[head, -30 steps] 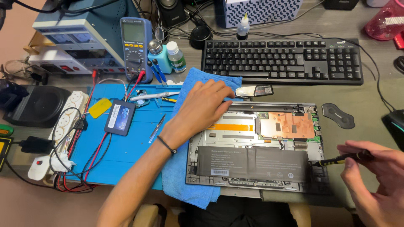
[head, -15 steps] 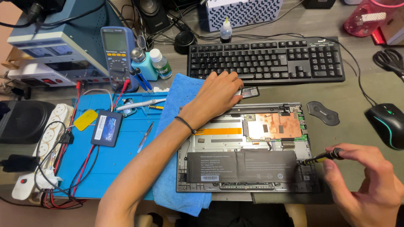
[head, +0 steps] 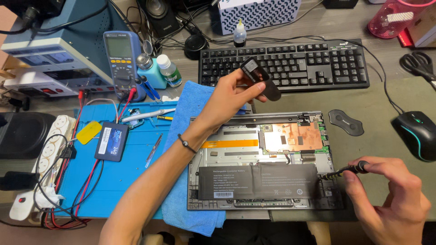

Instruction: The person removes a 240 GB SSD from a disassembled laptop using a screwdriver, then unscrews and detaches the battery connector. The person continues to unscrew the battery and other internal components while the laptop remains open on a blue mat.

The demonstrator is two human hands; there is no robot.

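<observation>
Working step: seemingly unscrewing inside the open laptop [head: 265, 159], by my reading; the driver tip sits at the lower right corner by the battery
Left hand [head: 231, 97]: raised above the laptop's top edge, fingers pinched round a small dark case [head: 260, 78] with a lighter end
Right hand [head: 393, 195]: closed round a black driver [head: 347, 170], its tip pointing left onto the board edge
Laptop: lies base-up, cover off, on the desk in front of the keyboard [head: 290, 66], its left edge over a blue towel [head: 186, 136]
Looks: grey metal frame, copper heat plate at upper right, orange strip at centre, wide black battery [head: 259, 180] across the lower half
Next move, as I judge it: the driver must stay square in the screw head with light pressure, and the case needs a free spot beside the laptop
Nearby: blue mat [head: 122, 172] at left bearing a black drive [head: 111, 141] and tweezers; meter [head: 121, 59] behind it; mouse [head: 418, 131] at far right
</observation>
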